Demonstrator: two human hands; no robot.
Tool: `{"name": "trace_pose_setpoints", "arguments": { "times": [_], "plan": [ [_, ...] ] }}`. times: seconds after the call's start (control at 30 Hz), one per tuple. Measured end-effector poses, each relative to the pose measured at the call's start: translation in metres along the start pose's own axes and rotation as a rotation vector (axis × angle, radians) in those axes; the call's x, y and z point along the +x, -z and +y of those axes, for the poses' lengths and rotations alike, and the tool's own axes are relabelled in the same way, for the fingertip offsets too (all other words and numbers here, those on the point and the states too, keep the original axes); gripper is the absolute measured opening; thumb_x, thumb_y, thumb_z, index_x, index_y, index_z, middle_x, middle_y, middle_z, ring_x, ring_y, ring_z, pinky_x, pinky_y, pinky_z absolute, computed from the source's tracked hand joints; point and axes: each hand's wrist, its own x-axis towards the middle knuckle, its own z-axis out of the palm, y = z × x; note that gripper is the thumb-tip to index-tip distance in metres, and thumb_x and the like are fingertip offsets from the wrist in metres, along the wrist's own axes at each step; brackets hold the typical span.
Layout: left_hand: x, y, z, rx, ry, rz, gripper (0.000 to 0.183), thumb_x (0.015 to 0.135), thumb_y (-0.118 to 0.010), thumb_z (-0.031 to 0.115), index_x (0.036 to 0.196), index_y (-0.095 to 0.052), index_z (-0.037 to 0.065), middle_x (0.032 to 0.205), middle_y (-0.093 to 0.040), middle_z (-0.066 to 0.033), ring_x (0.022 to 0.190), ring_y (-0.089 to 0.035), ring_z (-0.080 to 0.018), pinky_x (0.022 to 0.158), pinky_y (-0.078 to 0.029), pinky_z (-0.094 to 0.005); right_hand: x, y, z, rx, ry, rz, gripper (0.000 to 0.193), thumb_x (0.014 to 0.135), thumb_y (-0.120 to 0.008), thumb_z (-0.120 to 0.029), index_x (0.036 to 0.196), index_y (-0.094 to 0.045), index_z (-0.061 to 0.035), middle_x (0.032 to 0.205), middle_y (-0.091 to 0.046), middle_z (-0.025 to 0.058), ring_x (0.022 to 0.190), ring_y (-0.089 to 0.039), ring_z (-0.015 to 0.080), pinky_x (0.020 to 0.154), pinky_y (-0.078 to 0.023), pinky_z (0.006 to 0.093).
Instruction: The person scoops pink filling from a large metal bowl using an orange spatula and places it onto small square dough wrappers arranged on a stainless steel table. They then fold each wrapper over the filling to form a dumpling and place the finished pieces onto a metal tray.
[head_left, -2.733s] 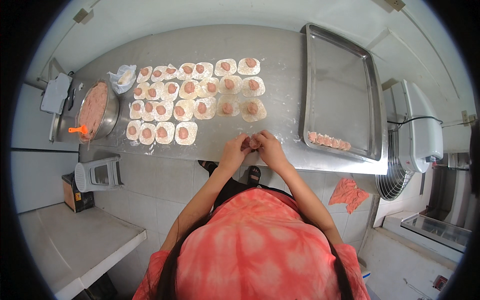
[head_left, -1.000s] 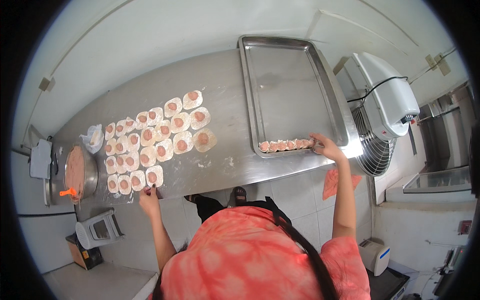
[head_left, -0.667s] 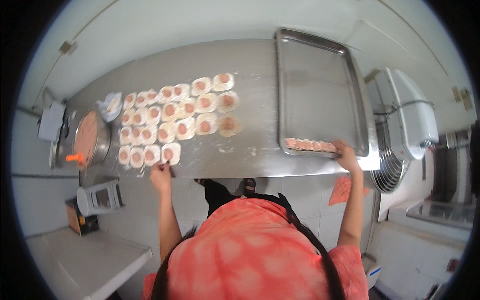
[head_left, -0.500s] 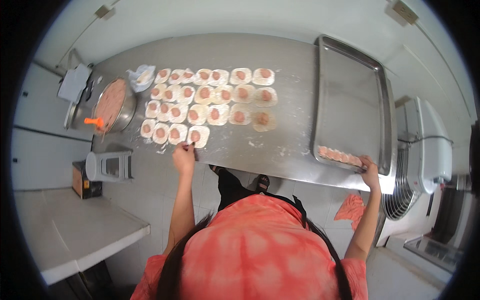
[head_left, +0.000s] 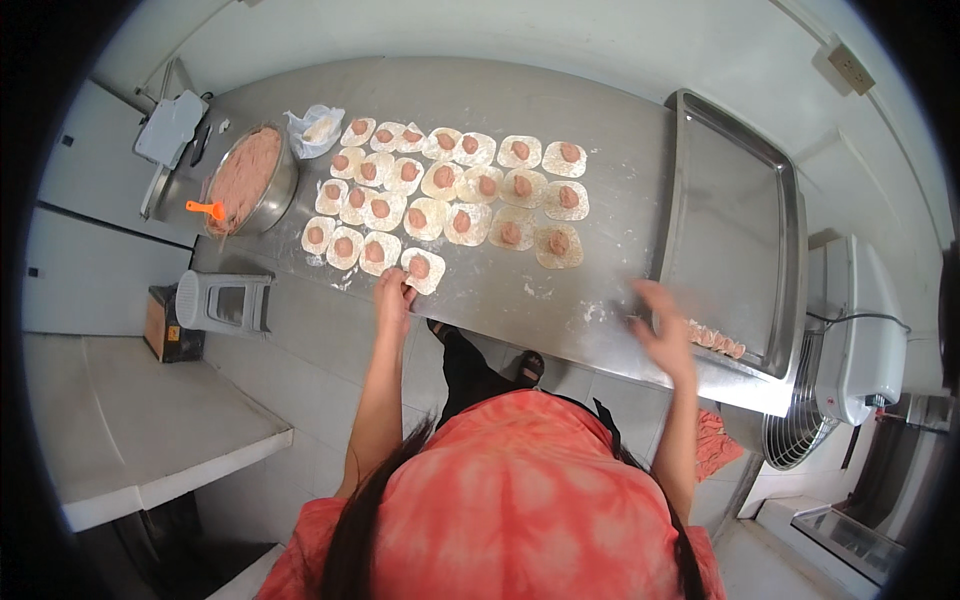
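Observation:
Between the fingertips of my left hand (head_left: 392,295) is the near edge of a dumpling wrapper (head_left: 428,284), which carries a dab of pink meat filling (head_left: 419,266). That wrapper sits at the right end of the nearest row. Several more filled wrappers (head_left: 465,224) lie flat in rows on the steel table (head_left: 510,290). My right hand (head_left: 665,325), slightly blurred, hovers over the table's near edge with fingers apart and nothing visible in it. Just right of it, a row of folded dumplings (head_left: 715,341) rests in the near corner of a large metal tray (head_left: 735,240), partly hidden by the hand.
At the left stands a metal bowl (head_left: 285,190) of pink filling, with an orange-handled tool (head_left: 206,209) in it. Beside it lies a white plastic bag (head_left: 315,130). A grey stool (head_left: 225,300) stands below the table; a white appliance (head_left: 860,330) is right of the tray.
My right hand has left the dumplings in the tray and moved left over the table. My left hand keeps hold of the wrapper, whose edge now sits slightly apart from its neighbour. The view has shifted.

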Motion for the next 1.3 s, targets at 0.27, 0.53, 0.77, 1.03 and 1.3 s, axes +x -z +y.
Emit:
{"name": "trace_pose_setpoints", "arguments": {
  "times": [0.27, 0.53, 0.77, 1.03, 1.3],
  "plan": [
    [-0.056, -0.072, -0.005, -0.378, 0.197, -0.344, 0.019, 0.078, -0.050, 0.009, 0.096, -0.048, 0.006, 0.092, -0.056, -0.0073, 0.089, -0.059, -0.0195, 0.082, -0.050, -0.0327, 0.046, -0.148, -0.050, 1.569, -0.685, -0.256, 0.025, 0.086, -0.055, -0.010, 0.108, -0.056, 0.0011, 0.100, -0.060, 0.0090, 0.092, -0.059, 0.0180, 0.079, -0.050, 0.0327],
    [-0.077, -0.085, -0.047, 0.269, 0.147, -0.383, 0.031, 0.077, -0.050, 0.001, 0.108, -0.047, 0.004, 0.098, -0.055, -0.0062, 0.084, -0.056, -0.0143, 0.071, -0.049, -0.0269, 0.024, -0.172, -0.019, 0.936, -0.597, 0.058, 0.016, 0.084, -0.056, -0.009, 0.096, -0.059, 0.0008, 0.081, -0.063, 0.0065, 0.069, -0.061, 0.0138, 0.061, -0.051, 0.0278],
    [-0.081, -0.088, -0.040, 0.523, 0.063, -0.456, 0.037, 0.078, -0.047, 0.003, 0.115, -0.051, 0.002, 0.094, -0.060, -0.0046, 0.071, -0.052, -0.0072, 0.058, -0.041, -0.0185, 0.011, -0.198, 0.014, 0.755, -0.402, 0.099, 0.014, 0.083, -0.056, -0.004, 0.094, -0.058, 0.0032, 0.078, -0.061, 0.0053, 0.069, -0.059, 0.0108, 0.059, -0.050, 0.0250],
    [-0.079, -0.085, -0.041, 0.492, 0.143, -0.487, 0.035, 0.081, -0.044, 0.002, 0.115, -0.052, -0.001, 0.102, -0.059, -0.0063, 0.087, -0.057, -0.0110, 0.072, -0.047, -0.0204, 0.004, -0.190, 0.008, 0.860, -0.442, 0.083, 0.014, 0.085, -0.055, -0.004, 0.097, -0.057, 0.0038, 0.084, -0.061, 0.0052, 0.074, -0.059, 0.0106, 0.065, -0.051, 0.0250],
    [-0.083, -0.087, -0.038, 0.504, 0.141, -0.497, 0.033, 0.081, -0.042, 0.002, 0.112, -0.055, 0.000, 0.104, -0.058, -0.0055, 0.091, -0.057, -0.0127, 0.077, -0.048, -0.0238, 0.003, -0.187, 0.004, 0.894, -0.430, 0.121, 0.016, 0.083, -0.057, -0.006, 0.095, -0.058, 0.0037, 0.079, -0.062, 0.0077, 0.071, -0.061, 0.0127, 0.062, -0.050, 0.0271]
  ]
}}
